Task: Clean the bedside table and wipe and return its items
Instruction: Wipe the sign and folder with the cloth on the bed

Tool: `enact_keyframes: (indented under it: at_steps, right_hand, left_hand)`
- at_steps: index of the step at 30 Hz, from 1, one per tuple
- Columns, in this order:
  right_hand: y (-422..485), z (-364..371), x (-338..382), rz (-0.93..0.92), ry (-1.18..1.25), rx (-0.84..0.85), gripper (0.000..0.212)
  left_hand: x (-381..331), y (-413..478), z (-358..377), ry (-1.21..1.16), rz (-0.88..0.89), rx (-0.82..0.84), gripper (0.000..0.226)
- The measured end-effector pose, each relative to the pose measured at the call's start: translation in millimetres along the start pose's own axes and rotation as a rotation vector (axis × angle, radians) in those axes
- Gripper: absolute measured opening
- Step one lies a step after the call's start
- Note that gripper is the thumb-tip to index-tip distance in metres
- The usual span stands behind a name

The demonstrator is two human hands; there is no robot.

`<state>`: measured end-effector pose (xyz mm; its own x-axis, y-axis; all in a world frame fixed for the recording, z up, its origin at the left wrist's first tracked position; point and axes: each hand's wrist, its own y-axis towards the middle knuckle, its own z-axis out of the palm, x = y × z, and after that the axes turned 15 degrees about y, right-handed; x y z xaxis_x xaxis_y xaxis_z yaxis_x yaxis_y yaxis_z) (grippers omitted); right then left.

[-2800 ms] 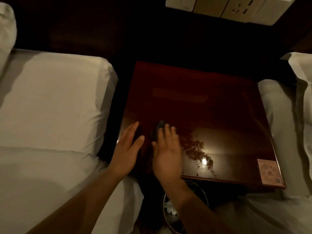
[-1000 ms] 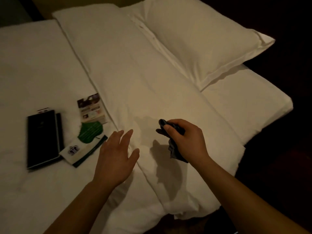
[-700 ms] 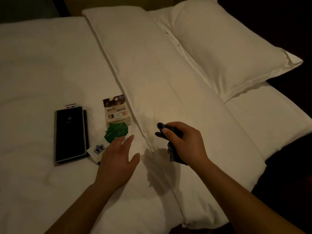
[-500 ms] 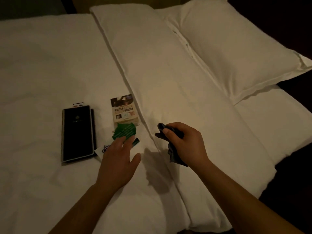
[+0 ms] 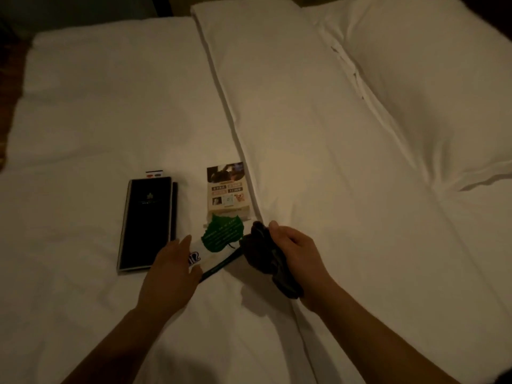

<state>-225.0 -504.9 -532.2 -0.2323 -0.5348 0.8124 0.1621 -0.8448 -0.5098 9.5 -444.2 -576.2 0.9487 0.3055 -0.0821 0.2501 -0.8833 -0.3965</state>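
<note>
The bedside table's items lie on the white bed [image 5: 110,120]. A black folder [image 5: 145,224] lies flat at the left, with a printed photo card [image 5: 227,189] to its right. Below the card is a green leaf-shaped card [image 5: 223,234], resting on a white card with a dark edge [image 5: 219,266]. My left hand [image 5: 171,273] is flat on that white card, fingers apart, its fingertips near the folder's lower right corner. My right hand [image 5: 293,252] is shut on a dark cloth [image 5: 266,256], just right of the leaf card. The bedside table is out of view.
A folded white duvet edge [image 5: 230,115] runs diagonally past the cards. A white pillow [image 5: 432,79] lies at the upper right. Dark floor shows at the far left edge.
The view swung from the bedside table to the bed. My left hand moved forward onto the white card, and my right hand, still holding the cloth, came closer to the cards.
</note>
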Motion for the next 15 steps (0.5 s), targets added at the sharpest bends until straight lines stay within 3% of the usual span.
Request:
enact_keyframes:
  at_steps: [5, 9, 15]
  right_hand:
    - [13.3, 6.0, -14.6, 0.143, 0.116, 0.153, 0.037]
    - [15.1, 9.0, -32.5, 0.011, -0.134, 0.035, 0.047]
    - [14.8, 29.2, -52.1, -0.137, -0.033, -0.063, 0.056]
  left_hand:
    - [-1.1, 12.2, 10.6, -0.016, -0.039, -0.001, 0.060]
    - [-0.3, 19.8, 13.8, 0.079, -0.011, 0.005, 0.048]
    - [0.0, 24.9, 12.4, -0.359, -0.070, 0.049, 0.027]
